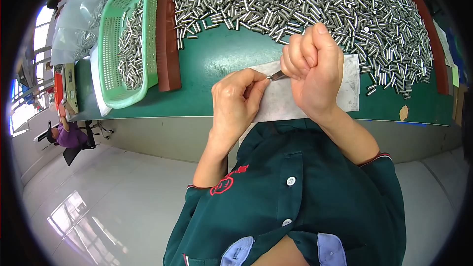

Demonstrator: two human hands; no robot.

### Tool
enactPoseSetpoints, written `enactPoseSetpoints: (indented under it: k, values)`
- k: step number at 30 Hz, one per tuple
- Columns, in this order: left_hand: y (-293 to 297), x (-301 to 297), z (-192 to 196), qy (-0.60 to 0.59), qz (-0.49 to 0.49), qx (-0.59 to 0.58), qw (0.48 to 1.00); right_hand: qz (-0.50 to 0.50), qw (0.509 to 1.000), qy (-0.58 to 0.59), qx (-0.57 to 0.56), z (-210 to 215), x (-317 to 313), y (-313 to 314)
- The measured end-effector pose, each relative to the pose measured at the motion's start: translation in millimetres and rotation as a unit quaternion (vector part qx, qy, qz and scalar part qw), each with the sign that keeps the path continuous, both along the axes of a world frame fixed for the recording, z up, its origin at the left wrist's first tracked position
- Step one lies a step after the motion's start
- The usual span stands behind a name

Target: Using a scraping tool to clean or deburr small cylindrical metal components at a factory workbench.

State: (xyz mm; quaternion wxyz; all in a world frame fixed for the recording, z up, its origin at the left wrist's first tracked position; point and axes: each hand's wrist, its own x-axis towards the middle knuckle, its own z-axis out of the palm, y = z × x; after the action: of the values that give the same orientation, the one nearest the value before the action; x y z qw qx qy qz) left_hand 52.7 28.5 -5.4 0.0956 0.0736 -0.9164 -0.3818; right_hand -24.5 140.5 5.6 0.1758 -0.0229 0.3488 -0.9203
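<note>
Pin [276,75] sits pinched between your left hand [237,99] and fisted right hand [311,69], above the paper [351,88]. Inspection appears underway. Next, likely draw from the pile [305,0] at 12 o'clock.

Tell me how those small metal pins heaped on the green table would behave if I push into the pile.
The metal pins look like smooth, shiny cylinders, so they would probably roll and slide apart. Loosely heaped, they would likely scatter rather than move together.
</note>
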Motion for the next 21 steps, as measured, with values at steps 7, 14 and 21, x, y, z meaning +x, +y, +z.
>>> enactPoseSetpoints:
  k: [7,14,21]
  values:
    - [-1,0,-1,-0.005,-0.002,0.006,1.000,0.001,1.000,0.013,0.015,-1,3,-1]
    - [1,-4,0,0.011,0.008,0.030,0.999,-0.015,0.991,0.103,0.082,0,9,-8]
    - [2,-3,10,-0.028,0.008,0.010,1.000,-0.039,0.965,0.220,0.141,-2,15,-13]
